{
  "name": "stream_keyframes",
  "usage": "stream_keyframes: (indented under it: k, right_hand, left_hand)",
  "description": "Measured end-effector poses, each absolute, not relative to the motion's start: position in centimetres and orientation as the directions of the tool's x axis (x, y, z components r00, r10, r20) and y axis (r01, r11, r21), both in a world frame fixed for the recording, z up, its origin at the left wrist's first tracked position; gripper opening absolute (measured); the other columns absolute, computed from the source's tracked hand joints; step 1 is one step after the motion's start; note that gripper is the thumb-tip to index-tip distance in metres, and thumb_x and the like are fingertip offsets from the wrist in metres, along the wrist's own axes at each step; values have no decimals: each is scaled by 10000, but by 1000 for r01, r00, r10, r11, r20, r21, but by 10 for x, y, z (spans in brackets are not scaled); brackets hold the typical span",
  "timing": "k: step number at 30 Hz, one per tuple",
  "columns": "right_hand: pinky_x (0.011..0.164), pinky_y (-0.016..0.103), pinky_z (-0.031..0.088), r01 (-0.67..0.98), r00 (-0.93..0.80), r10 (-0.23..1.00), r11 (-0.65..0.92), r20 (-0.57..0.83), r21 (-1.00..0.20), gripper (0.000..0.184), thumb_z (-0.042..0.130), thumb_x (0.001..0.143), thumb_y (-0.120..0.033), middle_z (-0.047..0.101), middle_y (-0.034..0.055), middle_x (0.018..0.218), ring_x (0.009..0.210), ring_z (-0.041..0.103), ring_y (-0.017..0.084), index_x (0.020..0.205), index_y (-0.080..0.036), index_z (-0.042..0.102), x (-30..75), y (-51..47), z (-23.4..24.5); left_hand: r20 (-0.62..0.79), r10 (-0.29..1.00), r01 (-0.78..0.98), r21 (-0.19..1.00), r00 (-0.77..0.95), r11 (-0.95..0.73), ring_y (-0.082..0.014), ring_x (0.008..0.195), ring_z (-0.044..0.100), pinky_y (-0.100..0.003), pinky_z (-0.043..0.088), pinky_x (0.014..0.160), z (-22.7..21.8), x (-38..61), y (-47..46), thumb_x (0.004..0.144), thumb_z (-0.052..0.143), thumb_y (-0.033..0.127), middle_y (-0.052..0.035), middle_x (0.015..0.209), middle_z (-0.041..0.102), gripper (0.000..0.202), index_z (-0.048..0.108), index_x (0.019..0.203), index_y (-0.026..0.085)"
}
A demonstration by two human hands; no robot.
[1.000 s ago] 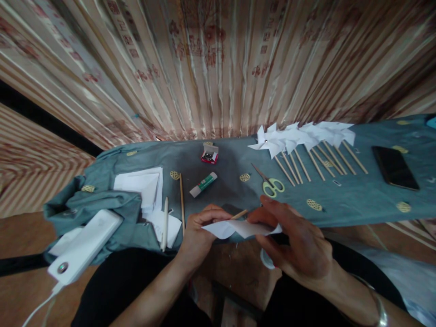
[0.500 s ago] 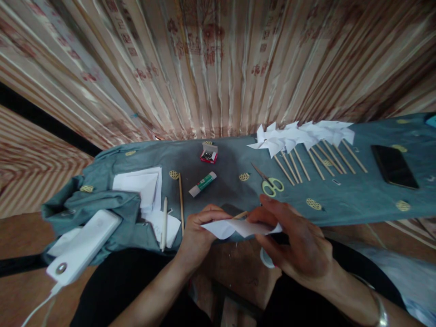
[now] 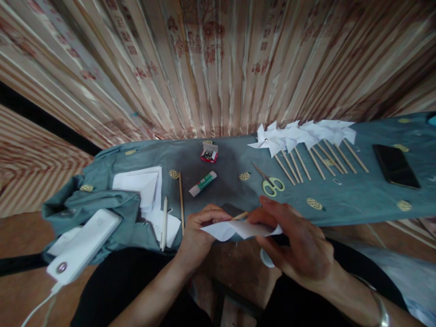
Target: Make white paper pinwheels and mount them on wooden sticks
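Between my hands, at the front edge of the cloth, is a white paper pinwheel (image 3: 226,230) seen nearly edge-on. My left hand (image 3: 200,231) grips its left side, thumb and fingers pressed together. On the other side my right hand (image 3: 296,240) pinches the paper with thumb and forefinger. The tip of a wooden stick (image 3: 240,215) shows just behind the paper; the rest of it is hidden. Green-handled scissors (image 3: 271,185) lie just beyond my right hand. Beyond my left hand are a glue stick (image 3: 203,183) and another wooden stick (image 3: 181,200).
Several finished pinwheels (image 3: 303,135) lie in a row at the back right, beside a black phone (image 3: 396,165). A small red box (image 3: 209,153) of metal pins stands open. At left are paper sheets (image 3: 136,180), a white pen (image 3: 164,225) and a white power bank (image 3: 85,245).
Almost nothing differs. Both hands keep hold of the paper pinwheel in the same place, and the view has shifted very slightly.
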State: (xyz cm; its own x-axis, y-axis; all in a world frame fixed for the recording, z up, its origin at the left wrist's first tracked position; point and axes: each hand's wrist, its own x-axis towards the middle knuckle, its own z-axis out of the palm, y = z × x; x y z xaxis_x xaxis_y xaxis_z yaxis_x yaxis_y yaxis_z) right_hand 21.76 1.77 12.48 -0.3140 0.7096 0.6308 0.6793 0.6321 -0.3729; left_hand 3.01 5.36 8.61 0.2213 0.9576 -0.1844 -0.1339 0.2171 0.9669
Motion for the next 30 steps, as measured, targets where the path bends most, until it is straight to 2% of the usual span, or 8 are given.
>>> stream_keyframes:
  k: [15, 19, 24, 30]
  right_hand:
    - [729, 326, 613, 681, -310, 705, 633, 638, -368, 586, 510, 902, -141, 750, 58, 923, 813, 716, 207, 1453, -145, 309, 216, 16, 127]
    - [745, 328, 606, 667, -310, 709, 637, 633, -386, 574, 513, 905, -152, 746, 59, 903, 798, 716, 202, 1445, -138, 320, 215, 15, 130]
    - [736, 314, 607, 677, -296, 701, 633, 649, -376, 548, 501, 904, -127, 742, 48, 876, 791, 716, 191, 1429, -148, 345, 210, 17, 131]
    - [694, 280, 599, 646, -269, 703, 639, 658, -418, 574, 513, 889, -98, 734, 37, 863, 766, 710, 167, 1431, -154, 333, 203, 24, 130]
  left_hand:
    - [-176, 962, -124, 971, 207, 204, -99, 583, 492, -207, 389, 551, 85, 31, 53, 580, 808, 277, 8, 637, 550, 146, 703, 592, 176]
    - [-217, 957, -188, 949, 194, 253, -92, 582, 496, -199, 385, 539, 84, 31, 56, 557, 832, 300, 9, 658, 560, 185, 715, 622, 171]
    - [-303, 931, -261, 900, 203, 350, -84, 565, 484, -193, 360, 510, 86, 27, 63, 598, 813, 332, 2, 663, 559, 205, 752, 692, 161]
    - [-281, 928, -261, 903, 244, 342, -103, 629, 503, -197, 374, 544, 93, 26, 61, 646, 777, 317, -16, 701, 585, 144, 755, 649, 175]
